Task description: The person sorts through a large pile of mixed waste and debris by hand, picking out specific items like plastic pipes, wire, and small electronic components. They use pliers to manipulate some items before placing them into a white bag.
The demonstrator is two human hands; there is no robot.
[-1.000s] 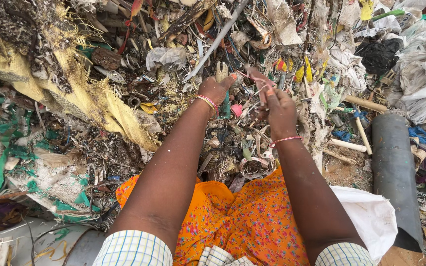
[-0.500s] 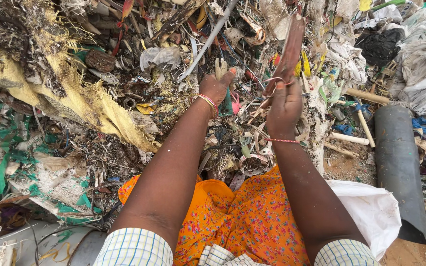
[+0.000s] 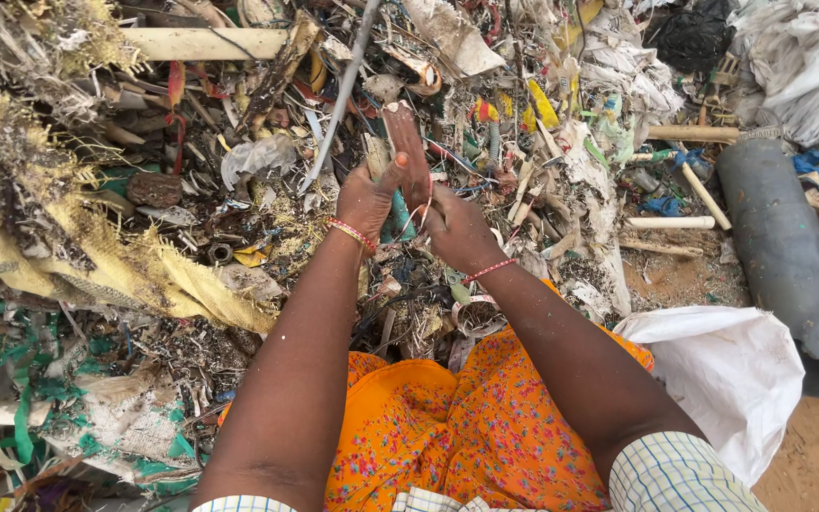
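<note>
Right now both hands meet over the middle of a heap of mixed scrap. Left hand (image 3: 367, 201) is curled, its thumb stretched up and pressed against the side of a flat reddish-brown strip (image 3: 407, 150), with the remaining fingers bent around the strip's lower part; a red and yellow bangle (image 3: 351, 233) circles that wrist. Right hand (image 3: 457, 228) is closed too, its fingers folded in just beside the left hand at the base of the same strip, though whether they clamp the strip itself or only the thin pale strings trailing from it cannot be told. A thin red thread band (image 3: 491, 270) sits on the right wrist. The strip stands nearly upright between the hands, its top end sticking out above them, and a teal piece (image 3: 397, 216) shows just behind where the hands meet.

Around them lies tangled waste: a frayed yellow woven sack (image 3: 125, 270) to the left, a long grey rod (image 3: 338, 100) leaning across the pile above the left hand, a pale pipe (image 3: 203, 43) along the top, and pale sticks (image 3: 672, 223) to the right. A dark grey pipe (image 3: 781, 248) lies on sandy ground at the far right, with a white sack (image 3: 727, 374) near the right elbow. Orange flowered cloth (image 3: 433, 427) covers the lap below.
</note>
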